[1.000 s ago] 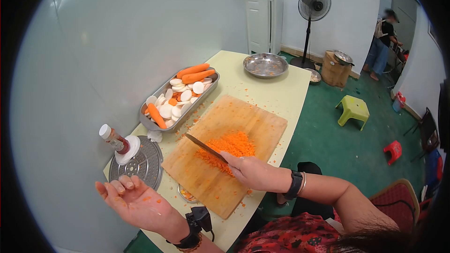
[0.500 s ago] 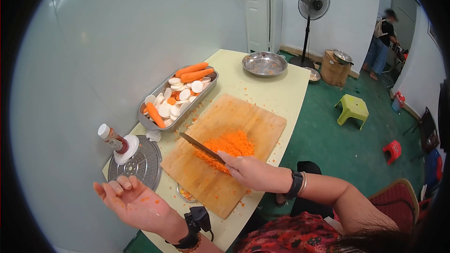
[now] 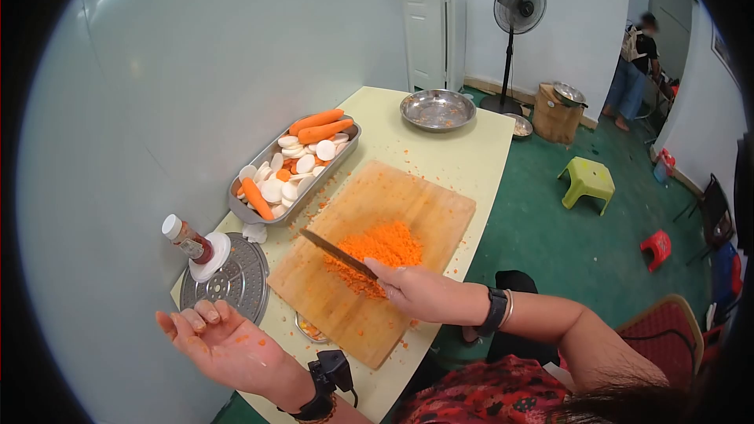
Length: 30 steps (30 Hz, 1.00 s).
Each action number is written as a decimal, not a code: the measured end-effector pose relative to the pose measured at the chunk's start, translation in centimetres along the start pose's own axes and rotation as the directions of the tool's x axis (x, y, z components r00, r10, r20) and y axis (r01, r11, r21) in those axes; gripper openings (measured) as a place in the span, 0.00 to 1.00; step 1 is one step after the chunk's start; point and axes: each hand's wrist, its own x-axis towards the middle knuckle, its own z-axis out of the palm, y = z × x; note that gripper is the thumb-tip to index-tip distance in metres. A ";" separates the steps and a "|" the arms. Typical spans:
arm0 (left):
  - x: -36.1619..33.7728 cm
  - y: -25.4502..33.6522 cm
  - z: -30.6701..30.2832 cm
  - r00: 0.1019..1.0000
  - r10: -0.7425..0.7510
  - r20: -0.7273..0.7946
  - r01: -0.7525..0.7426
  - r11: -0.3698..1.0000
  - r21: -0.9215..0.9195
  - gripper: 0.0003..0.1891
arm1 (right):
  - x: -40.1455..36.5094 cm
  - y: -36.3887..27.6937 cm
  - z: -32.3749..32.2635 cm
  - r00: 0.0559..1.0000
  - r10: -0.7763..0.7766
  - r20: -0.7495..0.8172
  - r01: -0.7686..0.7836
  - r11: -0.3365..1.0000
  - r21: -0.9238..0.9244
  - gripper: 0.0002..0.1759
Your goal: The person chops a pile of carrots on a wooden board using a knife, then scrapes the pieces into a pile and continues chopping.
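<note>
My right hand (image 3: 416, 289) is wrapped round the handle of a knife (image 3: 336, 252), whose blade lies over the left side of a heap of chopped carrot (image 3: 389, 245). The heap rests on a wooden cutting board (image 3: 440, 202). Palm up, my left hand (image 3: 232, 343) is raised at the lower left with curled fingers apart, holding nothing; orange bits stick to its palm. Just beyond it are a perforated metal disc (image 3: 250, 283) and a bottle with a white cap (image 3: 191, 240). A grey tray (image 3: 271, 215) holds carrots and white slices.
A metal bowl (image 3: 437, 111) stands at the table's far end. Carrot bits are scattered on the table (image 3: 471, 141). On the green floor are a fan (image 3: 518, 6), a green stool (image 3: 589, 180), a red stool (image 3: 657, 250) and a chair. A person (image 3: 635, 67) is in the far doorway.
The view has shifted slightly. The knife still lies over the heap in my right hand, its blade at nearly the same slant. My left hand looks unchanged.
</note>
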 end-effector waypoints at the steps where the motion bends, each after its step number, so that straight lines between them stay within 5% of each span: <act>1: 0.2 0.0 -0.5 1.000 -0.003 0.026 0.003 1.000 -0.023 0.13 | -0.1 0.1 0.0 1.000 -0.014 -0.028 0.013 1.000 -0.012 0.28; 14: -0.1 0.1 0.2 1.000 -0.009 -0.019 0.010 1.000 0.015 0.14 | 0.0 1.9 -0.6 0.998 0.058 0.010 -0.057 0.996 -0.070 0.28; 17: 0.1 -0.1 -0.5 1.000 -0.009 0.028 0.009 1.000 -0.010 0.14 | -0.1 0.8 -1.0 0.990 -0.029 -0.139 0.035 0.998 0.044 0.25; 23: -0.1 0.0 0.0 1.000 -0.005 -0.008 0.005 1.000 0.020 0.14 | 0.4 2.6 -0.8 0.999 0.033 -0.036 -0.035 0.997 -0.064 0.28; 26: 0.1 -0.1 -0.5 1.000 -0.006 0.004 0.006 1.000 -0.001 0.14 | 0.1 1.0 -1.3 0.986 -0.001 -0.168 -0.003 1.000 -0.025 0.25; 30: 0.1 0.0 -0.2 1.000 -0.011 0.016 0.010 1.000 0.006 0.14 | 0.2 2.9 -0.7 0.991 0.004 -0.135 -0.011 0.999 -0.048 0.24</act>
